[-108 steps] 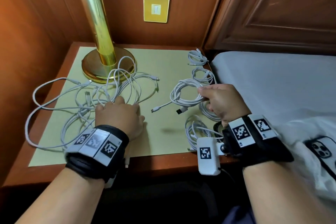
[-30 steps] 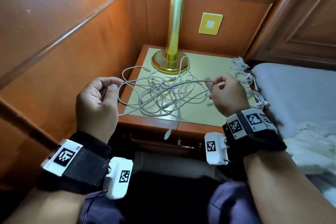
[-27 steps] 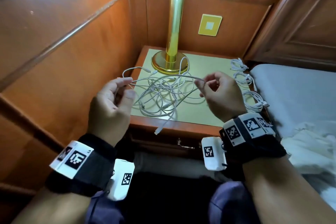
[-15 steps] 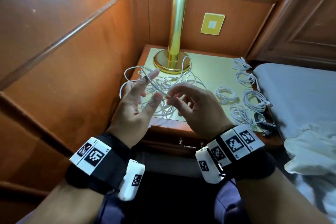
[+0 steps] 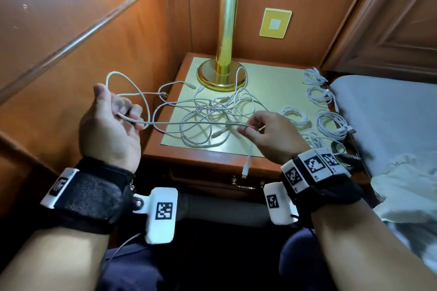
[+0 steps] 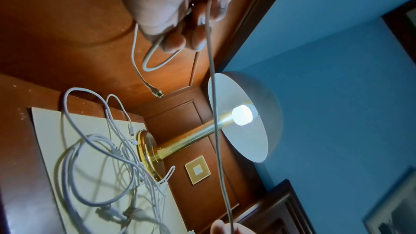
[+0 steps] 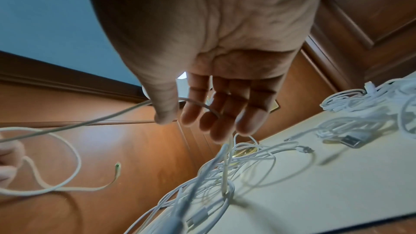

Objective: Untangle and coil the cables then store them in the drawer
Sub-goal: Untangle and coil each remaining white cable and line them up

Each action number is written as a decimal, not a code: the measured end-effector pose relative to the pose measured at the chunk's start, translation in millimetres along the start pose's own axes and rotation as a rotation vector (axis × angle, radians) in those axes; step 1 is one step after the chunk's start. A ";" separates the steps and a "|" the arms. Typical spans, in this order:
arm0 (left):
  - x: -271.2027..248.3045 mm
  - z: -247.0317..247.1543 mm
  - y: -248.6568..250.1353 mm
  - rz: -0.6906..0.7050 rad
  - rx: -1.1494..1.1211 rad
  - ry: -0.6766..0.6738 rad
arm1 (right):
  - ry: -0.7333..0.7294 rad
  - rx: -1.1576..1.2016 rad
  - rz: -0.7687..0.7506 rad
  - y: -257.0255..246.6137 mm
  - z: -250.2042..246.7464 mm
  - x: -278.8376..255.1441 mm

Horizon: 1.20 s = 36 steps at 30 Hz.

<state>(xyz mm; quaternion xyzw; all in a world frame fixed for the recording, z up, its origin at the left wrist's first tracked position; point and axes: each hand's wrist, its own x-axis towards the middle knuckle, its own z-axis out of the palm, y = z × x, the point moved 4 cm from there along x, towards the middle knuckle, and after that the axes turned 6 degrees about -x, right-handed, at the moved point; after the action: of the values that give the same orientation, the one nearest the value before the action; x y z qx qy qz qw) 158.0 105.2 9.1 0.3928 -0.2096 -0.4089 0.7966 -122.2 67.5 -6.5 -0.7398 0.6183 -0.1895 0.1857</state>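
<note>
I see the wooden nightstand [image 5: 212, 160] ahead of me, its pale mat [image 5: 279, 92] covering most of the top, with a drawer [image 5: 212, 178] closed in its near face. A brass lamp [image 5: 224, 38] stands lit at the far edge of the mat. To the right lies the bed [image 5: 383, 111]. On the far wall panel sits a yellow switch plate [image 5: 275, 25].

In the middle of the mat a loose tangle of white cables [image 5: 212, 116] sprawls, one end hanging over the near edge in front of the drawer. Along the right side of the mat lie the coiled cables [image 5: 331, 123], set apart from one another in small bundles.

My left hand [image 5: 111, 125] hovers left of the nightstand, fingers curled around one white cable [image 5: 189, 123], a loop of it rising above the thumb and a plug end dangling free. That strand runs across to my right hand [image 5: 272, 134], near the mat's front, where thumb and forefinger pinch it; the other fingers are loosely extended.
</note>
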 end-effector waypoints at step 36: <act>-104.4 -18.3 -8.4 0.194 1.002 -0.521 | 0.008 0.884 0.281 -5.7 10.5 -131.7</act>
<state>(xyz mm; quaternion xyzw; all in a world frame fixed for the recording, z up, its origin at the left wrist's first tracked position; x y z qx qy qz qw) 105.5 195.7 -9.9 0.5878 -0.6023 -0.2681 0.4689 -133.6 198.6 -19.3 -0.4979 0.5731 -0.4109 0.5047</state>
